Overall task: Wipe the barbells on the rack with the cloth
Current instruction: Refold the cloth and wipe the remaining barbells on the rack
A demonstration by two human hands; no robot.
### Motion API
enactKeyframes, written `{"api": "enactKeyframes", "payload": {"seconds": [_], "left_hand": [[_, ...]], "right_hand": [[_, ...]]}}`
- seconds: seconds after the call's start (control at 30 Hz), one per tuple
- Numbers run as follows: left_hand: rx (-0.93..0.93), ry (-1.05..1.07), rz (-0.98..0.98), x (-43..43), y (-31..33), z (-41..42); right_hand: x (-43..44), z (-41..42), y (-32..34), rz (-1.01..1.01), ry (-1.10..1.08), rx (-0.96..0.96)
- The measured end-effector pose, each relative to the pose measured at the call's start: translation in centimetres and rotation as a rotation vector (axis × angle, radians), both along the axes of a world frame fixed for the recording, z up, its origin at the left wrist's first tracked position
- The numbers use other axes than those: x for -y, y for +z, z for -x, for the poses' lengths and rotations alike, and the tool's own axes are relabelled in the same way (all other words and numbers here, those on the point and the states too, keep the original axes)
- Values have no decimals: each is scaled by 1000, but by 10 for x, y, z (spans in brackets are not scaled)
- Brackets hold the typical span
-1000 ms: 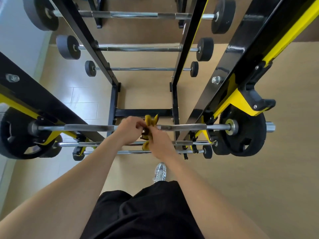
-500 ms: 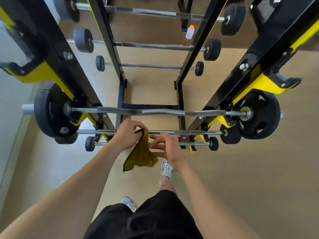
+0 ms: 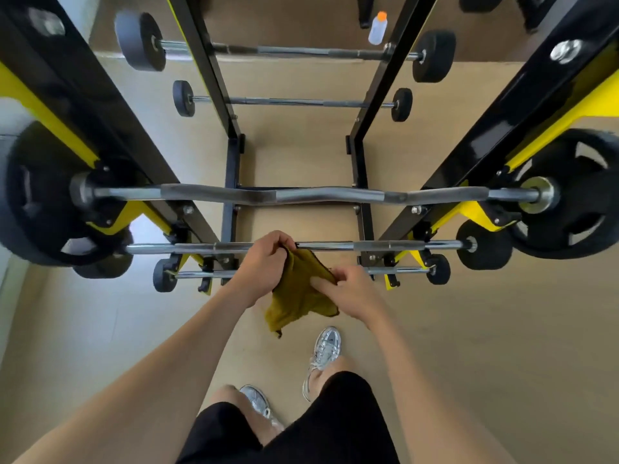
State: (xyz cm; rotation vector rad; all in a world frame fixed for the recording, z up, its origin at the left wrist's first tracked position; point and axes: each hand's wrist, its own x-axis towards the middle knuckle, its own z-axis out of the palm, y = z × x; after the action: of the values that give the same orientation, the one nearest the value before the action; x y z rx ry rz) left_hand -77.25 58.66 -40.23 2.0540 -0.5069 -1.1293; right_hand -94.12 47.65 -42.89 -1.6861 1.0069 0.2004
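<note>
Two hands are holding one cloth [image 3: 298, 296] before the rack [image 3: 485, 128]. The left hand [image 3: 263, 262] is gripping its top corner by the straight bar [image 3: 385, 245], and the right hand [image 3: 351, 291] is pinching its edge. Five barbells [image 3: 301, 195] are showing, three near and two far.

Reading as soft, napped fabric on the cloth [image 3: 298, 293] — matt, slightly fuzzy. Showing glossy black painted metal on the rack [image 3: 522, 105], catching highlights; looking smooth, semi-gloss on the yellow brackets [image 3: 566, 122]. Gleaming as polished chrome on the straight barbell [image 3: 335, 245], dulling at rough knurled bands. Looking greyer, more satin on the curl bar [image 3: 328, 195]. Appearing matt black rubber on the weight plates [image 3: 576, 195]. Looking smooth and matt on the floor [image 3: 502, 329] — showing translucent plastic on the bottle [image 3: 377, 28].
</note>
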Motion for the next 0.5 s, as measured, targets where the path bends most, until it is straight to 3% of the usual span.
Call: {"api": "enactKeyframes", "payload": {"seconds": [0.13, 0.33, 0.43, 0.5], "left_hand": [[181, 60, 54, 25, -83, 2], [491, 152, 142, 41, -192, -5], [865, 21, 194, 47, -230, -22], [1022, -24, 211, 52, -246, -36]], "right_hand": [[27, -14, -69, 91, -193, 156], [48, -69, -172, 801, -123, 184], [57, -85, -212, 1205, -98, 43], [53, -91, -233, 1328, -162, 38]]}}
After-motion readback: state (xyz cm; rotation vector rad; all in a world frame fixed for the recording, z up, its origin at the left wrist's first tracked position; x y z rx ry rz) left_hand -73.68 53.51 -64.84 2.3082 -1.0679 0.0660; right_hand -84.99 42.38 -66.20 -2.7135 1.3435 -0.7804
